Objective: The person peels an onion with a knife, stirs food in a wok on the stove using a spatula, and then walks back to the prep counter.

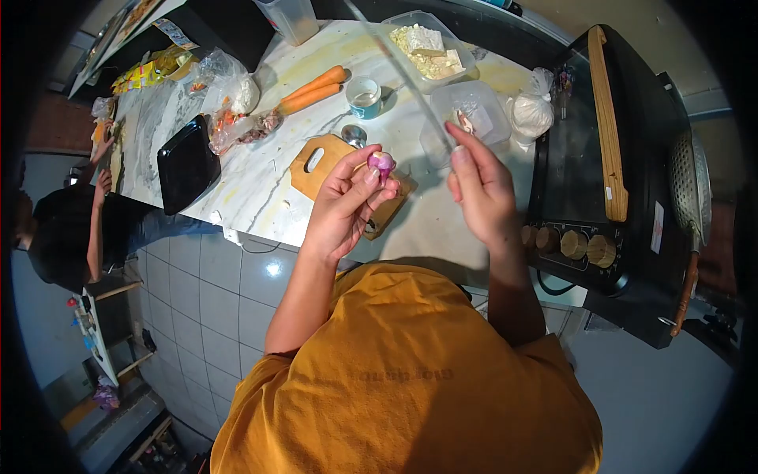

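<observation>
My left hand point(347, 201) pinches a purple shallot point(381, 163) between thumb and fingers, above the wooden cutting board point(319, 175). In my right hand point(483, 189) is a knife point(407, 75); its long thin blade points up and to the left, a little blurred, and its handle is hidden by my fingers. Behind that hand sits a clear plastic container point(485, 107) with a few small pale and reddish bits inside. A round metal utensil point(354, 136) lies at the board's far edge.
Carrots point(312, 88), a small tub point(364, 98), plastic bags point(237, 99) and a black tray point(188, 164) are on the marble counter. A container of tofu point(426, 47) stands at the back. A toaster oven point(576, 158) borders the right. Another person point(71, 229) is at left.
</observation>
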`<state>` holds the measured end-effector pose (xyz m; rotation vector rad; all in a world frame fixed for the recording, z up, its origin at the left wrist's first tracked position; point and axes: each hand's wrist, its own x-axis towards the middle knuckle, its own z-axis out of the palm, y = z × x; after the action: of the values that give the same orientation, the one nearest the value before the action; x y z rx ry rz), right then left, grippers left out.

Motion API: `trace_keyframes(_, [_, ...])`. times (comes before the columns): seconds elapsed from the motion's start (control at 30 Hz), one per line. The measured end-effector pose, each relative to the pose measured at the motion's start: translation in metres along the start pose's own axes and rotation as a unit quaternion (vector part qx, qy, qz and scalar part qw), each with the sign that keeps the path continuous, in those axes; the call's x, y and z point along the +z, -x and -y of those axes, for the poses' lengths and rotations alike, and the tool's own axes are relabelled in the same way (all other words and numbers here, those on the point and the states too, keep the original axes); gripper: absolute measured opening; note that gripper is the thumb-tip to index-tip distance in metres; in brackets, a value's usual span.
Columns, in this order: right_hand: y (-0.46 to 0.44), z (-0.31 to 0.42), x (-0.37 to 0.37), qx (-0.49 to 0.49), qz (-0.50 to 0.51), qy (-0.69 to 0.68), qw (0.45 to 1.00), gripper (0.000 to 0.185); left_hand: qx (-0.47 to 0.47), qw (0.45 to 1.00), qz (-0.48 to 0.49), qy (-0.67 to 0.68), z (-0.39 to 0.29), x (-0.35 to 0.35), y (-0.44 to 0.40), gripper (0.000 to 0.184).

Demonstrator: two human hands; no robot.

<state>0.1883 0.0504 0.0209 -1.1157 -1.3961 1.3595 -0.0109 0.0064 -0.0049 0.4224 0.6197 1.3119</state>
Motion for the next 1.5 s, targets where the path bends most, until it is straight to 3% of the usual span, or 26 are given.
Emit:
trace_keyframes(0.37, [0.016, 0.006, 0.021, 0.024, 0.1, -0.084, 0.991, 0.037, 0.021, 0.996, -0.003, -0.092, 0.004, 0.005, 0.006, 0.04])
trace_keyframes(0.63, [0.02, 0.011, 0.022, 0.051, 0.111, -0.149, 0.981, 0.036, -0.021, 1.0, 0.017, 0.007, 0.003, -0.001, 0.008, 0.04])
trace_keyframes(0.87, [0.026, 0.014, 0.024, 0.046, 0.1, -0.139, 0.984, 0.035, -0.048, 0.996, 0.017, 0.075, 0.004, 0.001, 0.008, 0.038])
trace_keyframes(1.17, [0.027, 0.013, 0.023, 0.015, 0.106, -0.071, 0.992, 0.036, 0.007, 0.999, 0.044, 0.021, 0.009, 0.0, 0.008, 0.036])
trace_keyframes(1.5, [0.026, 0.021, 0.024, 0.056, 0.115, -0.081, 0.988, 0.035, 0.035, 0.999, 0.015, -0.006, 0.012, 0.001, 0.008, 0.033])
